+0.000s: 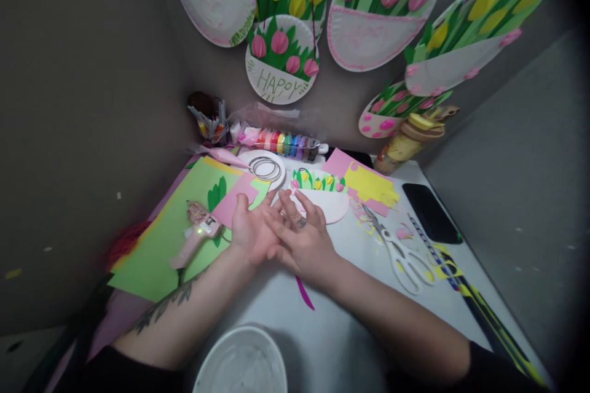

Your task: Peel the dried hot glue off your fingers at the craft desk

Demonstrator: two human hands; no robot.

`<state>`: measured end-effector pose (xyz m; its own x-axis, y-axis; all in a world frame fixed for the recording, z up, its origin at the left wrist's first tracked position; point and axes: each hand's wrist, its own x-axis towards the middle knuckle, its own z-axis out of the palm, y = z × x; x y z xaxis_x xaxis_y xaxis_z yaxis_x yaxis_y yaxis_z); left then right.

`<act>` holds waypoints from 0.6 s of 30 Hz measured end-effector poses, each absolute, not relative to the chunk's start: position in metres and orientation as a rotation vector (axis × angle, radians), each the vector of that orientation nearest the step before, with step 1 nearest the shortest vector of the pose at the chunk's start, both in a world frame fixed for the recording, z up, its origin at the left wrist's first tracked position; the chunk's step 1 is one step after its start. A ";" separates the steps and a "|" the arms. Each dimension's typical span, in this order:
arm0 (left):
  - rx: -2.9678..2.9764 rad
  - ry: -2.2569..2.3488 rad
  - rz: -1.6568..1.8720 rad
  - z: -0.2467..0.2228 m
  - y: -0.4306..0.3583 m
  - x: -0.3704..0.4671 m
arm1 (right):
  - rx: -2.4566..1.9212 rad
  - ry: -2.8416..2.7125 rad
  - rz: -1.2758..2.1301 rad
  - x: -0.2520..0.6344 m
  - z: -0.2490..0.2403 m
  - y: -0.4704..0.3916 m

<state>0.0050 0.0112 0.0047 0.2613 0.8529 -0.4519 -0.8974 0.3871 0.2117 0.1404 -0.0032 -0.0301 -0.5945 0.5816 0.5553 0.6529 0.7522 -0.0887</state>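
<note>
Above the middle of the table, my left hand is turned palm up with its thumb and fingers stretched out. My right hand reaches across onto the left one's fingers, its own fingers spread and partly bent; I see nothing held between the two. Just beyond them lies a small paper-plate craft with yellow and pink tulips, partly covered by my fingers. A purple ribbon strip shows below my right hand. Left of my hands, a pink glue gun with a lit green light rests on green paper.
White-handled scissors, a dark phone and a ruler lie at right. Yellow paper with cut-outs is behind them. A white bowl stands in front. Coloured clay tubs line the back, below hanging tulip plates.
</note>
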 end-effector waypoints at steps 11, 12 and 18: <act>-0.118 0.557 1.224 0.002 0.013 0.004 | -0.892 -2.336 -0.184 0.142 -0.030 -0.002; -0.106 0.554 1.255 0.003 0.013 0.004 | -0.891 -2.338 -0.188 0.142 -0.030 -0.002; -0.123 0.564 1.199 0.001 0.012 0.006 | -0.862 -2.356 -0.120 0.141 -0.030 -0.001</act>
